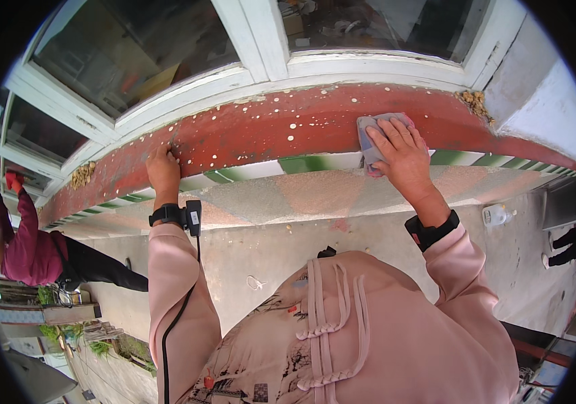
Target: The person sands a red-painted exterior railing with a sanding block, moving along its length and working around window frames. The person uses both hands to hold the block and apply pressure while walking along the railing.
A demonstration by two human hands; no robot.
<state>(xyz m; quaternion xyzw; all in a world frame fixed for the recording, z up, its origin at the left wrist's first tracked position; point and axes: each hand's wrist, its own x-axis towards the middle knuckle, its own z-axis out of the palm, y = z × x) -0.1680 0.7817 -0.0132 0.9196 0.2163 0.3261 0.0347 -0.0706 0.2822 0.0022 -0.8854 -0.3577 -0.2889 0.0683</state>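
My right hand presses a folded grey and pink cloth against the red window sill, its fingers over the cloth near the sill's front edge. Further left, my left hand rests on the sill with its fingers curled in. Whatever those fingers may hold is hidden. White spots of paint or similar are scattered over the sill, mostly between my hands. Each wrist wears a black strap, and a small box with a cable sits at the left one.
White-framed windows rise behind the sill. Crumbly yellowish clumps lie at its left, and more clumps at its right corner. A person in a maroon top with red gloves works at the left windows. A whitish jug stands at the right.
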